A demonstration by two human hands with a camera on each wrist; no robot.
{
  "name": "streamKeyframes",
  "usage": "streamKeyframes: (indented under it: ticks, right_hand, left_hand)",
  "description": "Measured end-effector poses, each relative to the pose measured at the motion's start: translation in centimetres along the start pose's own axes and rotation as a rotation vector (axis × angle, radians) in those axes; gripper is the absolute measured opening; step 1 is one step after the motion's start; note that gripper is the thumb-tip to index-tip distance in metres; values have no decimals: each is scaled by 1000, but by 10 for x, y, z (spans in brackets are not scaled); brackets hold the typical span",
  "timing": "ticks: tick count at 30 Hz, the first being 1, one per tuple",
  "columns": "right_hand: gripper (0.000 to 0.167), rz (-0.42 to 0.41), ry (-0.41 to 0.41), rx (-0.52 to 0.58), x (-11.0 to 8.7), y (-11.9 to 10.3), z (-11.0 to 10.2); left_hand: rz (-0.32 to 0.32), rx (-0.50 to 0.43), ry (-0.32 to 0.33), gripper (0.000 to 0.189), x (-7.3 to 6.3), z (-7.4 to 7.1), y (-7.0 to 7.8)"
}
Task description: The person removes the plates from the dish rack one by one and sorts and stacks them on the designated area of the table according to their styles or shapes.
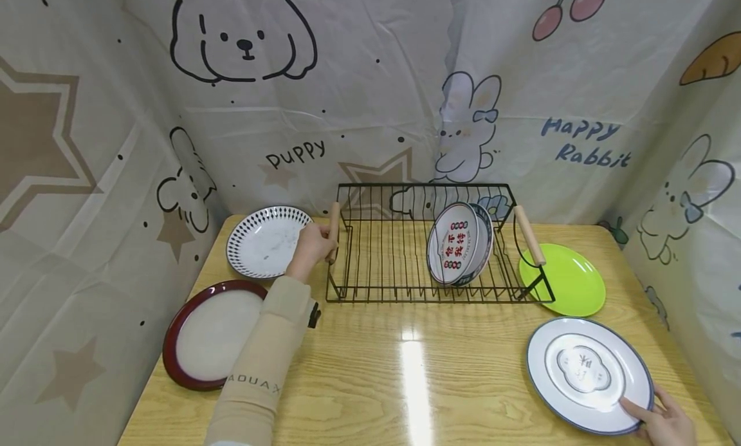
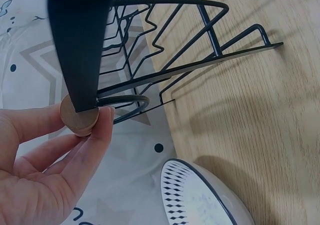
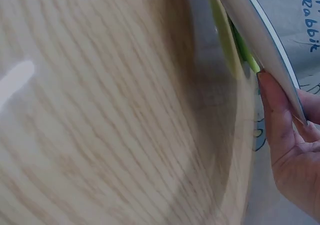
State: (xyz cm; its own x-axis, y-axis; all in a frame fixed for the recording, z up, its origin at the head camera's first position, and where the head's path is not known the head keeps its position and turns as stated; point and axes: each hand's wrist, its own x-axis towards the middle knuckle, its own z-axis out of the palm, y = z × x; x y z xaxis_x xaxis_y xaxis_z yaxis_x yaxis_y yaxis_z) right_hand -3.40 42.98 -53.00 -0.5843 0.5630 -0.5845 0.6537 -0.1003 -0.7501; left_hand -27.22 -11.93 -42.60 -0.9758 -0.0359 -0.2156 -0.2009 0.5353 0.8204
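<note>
My left hand (image 1: 313, 244) grips the left wooden handle (image 1: 334, 217) of a black wire dish rack (image 1: 425, 185). Seen from the left wrist, thumb and fingers (image 2: 102, 127) close around the round end of that handle. At the lower right, my right hand (image 1: 668, 421) pinches the near edge of a white plate (image 1: 587, 385) with a blue rim and printed centre. In the right wrist view this plate (image 3: 267, 40) is tilted above the table. Inside the rack, a white dish with red characters (image 1: 451, 250) leans beside a dark-patterned dish (image 1: 486, 253), which it partly covers.
A white bowl-like dish with black diamonds (image 1: 266, 246) lies left of the rack. Nearer, a dark-red-rimmed plate (image 1: 214, 333) is partly covered by the left sleeve. The lime-green plate (image 1: 570, 282) lies by the rack's right end. A printed curtain (image 1: 370, 79) hangs behind the wooden table (image 1: 359, 375).
</note>
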Motion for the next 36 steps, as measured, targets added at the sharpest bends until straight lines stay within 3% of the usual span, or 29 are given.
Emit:
streamKeyframes:
  ticks: [10,19,30,36]
  right_hand:
    - [130,9,-4,-52,-1,8,11]
    - [119,-53,-12,-166,1,6,17]
    - [103,-63,-57,-90,14,11,27]
    - [95,-77,-42,-206,12,13,30]
  left_hand:
    - [-3,-11,-6,31,0,0,0]
    - [-6,8,-6,34,-1,0,1]
    - [-1,-3,-4,30,1,0,-2]
    - [-5,8,-1,30,1,0,-1]
